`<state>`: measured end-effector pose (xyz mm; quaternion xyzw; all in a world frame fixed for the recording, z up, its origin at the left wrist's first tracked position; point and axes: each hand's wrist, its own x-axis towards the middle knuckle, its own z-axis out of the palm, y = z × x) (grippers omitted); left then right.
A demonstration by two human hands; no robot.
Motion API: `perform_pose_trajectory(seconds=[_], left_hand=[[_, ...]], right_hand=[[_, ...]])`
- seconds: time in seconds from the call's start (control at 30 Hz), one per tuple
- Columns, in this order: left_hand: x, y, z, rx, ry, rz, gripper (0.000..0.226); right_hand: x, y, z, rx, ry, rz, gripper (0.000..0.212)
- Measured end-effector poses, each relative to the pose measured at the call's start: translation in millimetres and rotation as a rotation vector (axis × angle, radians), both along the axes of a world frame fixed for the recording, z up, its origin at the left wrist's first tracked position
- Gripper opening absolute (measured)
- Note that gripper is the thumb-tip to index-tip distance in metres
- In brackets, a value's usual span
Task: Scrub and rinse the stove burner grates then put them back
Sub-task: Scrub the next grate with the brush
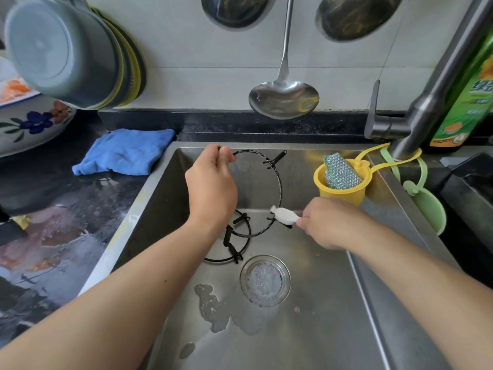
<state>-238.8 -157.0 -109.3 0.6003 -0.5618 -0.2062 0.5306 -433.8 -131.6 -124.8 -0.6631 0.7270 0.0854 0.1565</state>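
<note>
Black wire ring grate (278, 180) stands tilted upright in the stainless steel sink (333, 303), and your left hand (210, 185) grips its top rim, fingers curled over the wire with the thumb tip beside it. Your right hand (328, 222) pinches a small white sponge (284, 215) between thumb and fingertips, pressing it against the ring's lower right arc near a prong. A second black grate (234, 244) lies flat on the sink floor beneath, just beside the foamy round drain (265, 280). A yellow cup holder (342, 192) with a silver scourer (341, 170) hangs near your right hand.
</note>
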Motion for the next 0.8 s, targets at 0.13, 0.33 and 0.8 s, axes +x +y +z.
perform_pose_trajectory(seconds=[0.13, 0.33, 0.8], left_hand=[[-3, 2, -2, 0.010, 0.013, -0.031, 0.030], [-5, -2, -6, 0.036, 0.037, -0.022, 0.031], [6, -7, -5, 0.073, 0.031, 0.044, 0.032]], right_hand=[[7, 1, -3, -0.055, -0.016, 0.008, 0.032], [12, 1, -7, -0.032, -0.015, 0.026, 0.027], [8, 6, 9, -0.023, -0.058, -0.002, 0.034]])
